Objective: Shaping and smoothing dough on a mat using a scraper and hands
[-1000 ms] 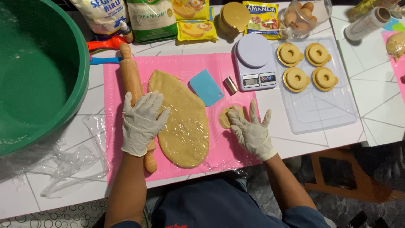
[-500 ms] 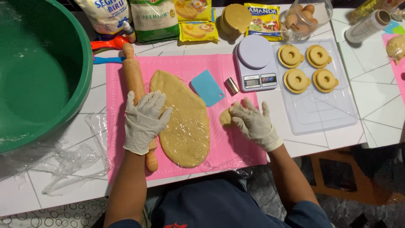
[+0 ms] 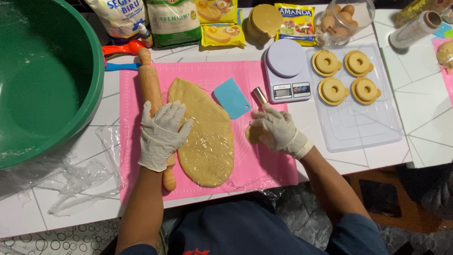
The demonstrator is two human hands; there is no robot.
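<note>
Centre of frame: the rolled dough sheet (image 3: 204, 132) lies on a pink silicone mat (image 3: 264, 165), long axis running top-to-bottom, tilted a little toward upper left. The left hand (image 3: 163, 134), gloved, rests open and flat – palm over the wooden rolling pin (image 3: 155, 106), fingertips just onto the sheet's left edge. The pin lies parallel to the sheet, touching or just beside it.

The right hand (image 3: 278, 132), also gloved, sits right of the sheet, fingers curled loosely around a small dough piece (image 3: 252, 135) – a light cupping hold, not a tight fist. That piece is clear of the big sheet, w/ bare mat between.

Just above the right hand: a blue plastic scraper (image 3: 232, 97) and a small metal cylinder cutter (image 3: 260, 96). Further right, a digital kitchen scale (image 3: 286, 71) and a clear tray (image 3: 368, 127) w/ four ring-shaped dough pieces. Big green basin (image 3: 47, 80) at upper left, well apart.
</note>
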